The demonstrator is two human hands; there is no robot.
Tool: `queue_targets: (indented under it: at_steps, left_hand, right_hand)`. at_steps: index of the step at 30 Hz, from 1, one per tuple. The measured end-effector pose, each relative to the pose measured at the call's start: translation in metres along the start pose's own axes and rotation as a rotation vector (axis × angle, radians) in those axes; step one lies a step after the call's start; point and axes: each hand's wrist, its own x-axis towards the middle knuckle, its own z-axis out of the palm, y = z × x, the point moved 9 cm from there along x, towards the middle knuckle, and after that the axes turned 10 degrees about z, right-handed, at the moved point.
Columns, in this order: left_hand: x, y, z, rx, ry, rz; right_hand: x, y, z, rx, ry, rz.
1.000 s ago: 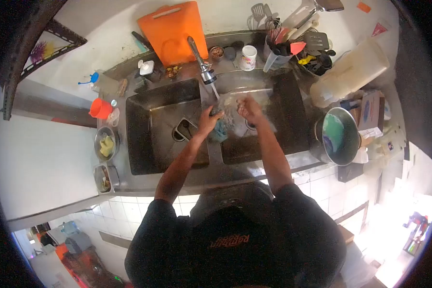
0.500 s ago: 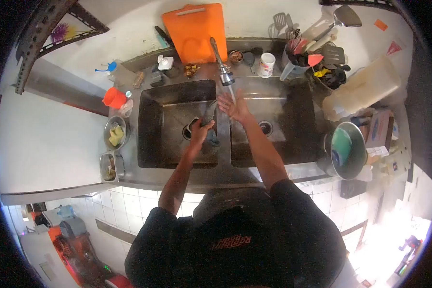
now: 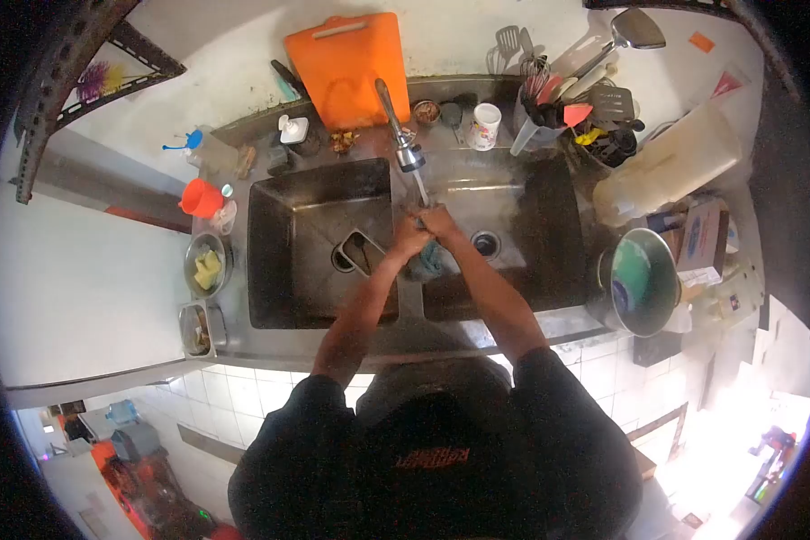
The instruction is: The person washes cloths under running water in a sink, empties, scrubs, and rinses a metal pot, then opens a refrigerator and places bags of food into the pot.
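Note:
My left hand (image 3: 410, 238) and my right hand (image 3: 437, 220) are together above the divider between the two sink basins. Both are closed around a wet blue-green cloth (image 3: 430, 259), whose lower end hangs beneath them. Their fingers overlap and hide the upper part of it. Water from the faucet (image 3: 409, 155) runs down onto my hands. Over the drain in the left basin (image 3: 274, 270) rests a small metal container (image 3: 362, 253). To the right is the right basin (image 3: 540, 261) with its own drain.
Behind the sink stand an orange cutting board (image 3: 346, 72), a soap bottle (image 3: 292, 130), a white tub (image 3: 484, 126) and a utensil holder (image 3: 531, 130). A metal bowl (image 3: 204, 265) sits left; a large metal pot (image 3: 639, 282) and a plastic container (image 3: 670, 166) stand right.
My left hand has moved right with the cloth, under the water. My right hand, open before, has come down and closed on it beside the left. The view has shifted slightly.

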Motion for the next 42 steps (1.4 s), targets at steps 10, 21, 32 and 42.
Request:
queue_targets:
  at_steps: [10, 21, 32, 42]
  left_hand:
    - [-0.053, 0.055, 0.008, 0.565, 0.039, -0.183]
    - [-0.005, 0.07, -0.016, 0.662, 0.048, -0.092]
    - [-0.031, 0.06, -0.008, 1.004, -0.122, 0.075]
    - [-0.046, 0.066, 0.003, 0.86, -0.086, 0.004]
  right_hand:
    - [0.024, 0.152, 0.007, 0.612, 0.198, 0.469]
    - [-0.063, -0.017, 0.012, 1.366, -0.459, 0.759]
    - [-0.022, 0.045, 0.058, 1.178, 0.161, 0.975]
    - [0.027, 0.094, 0.029, 0.014, 0.27, 0.494]
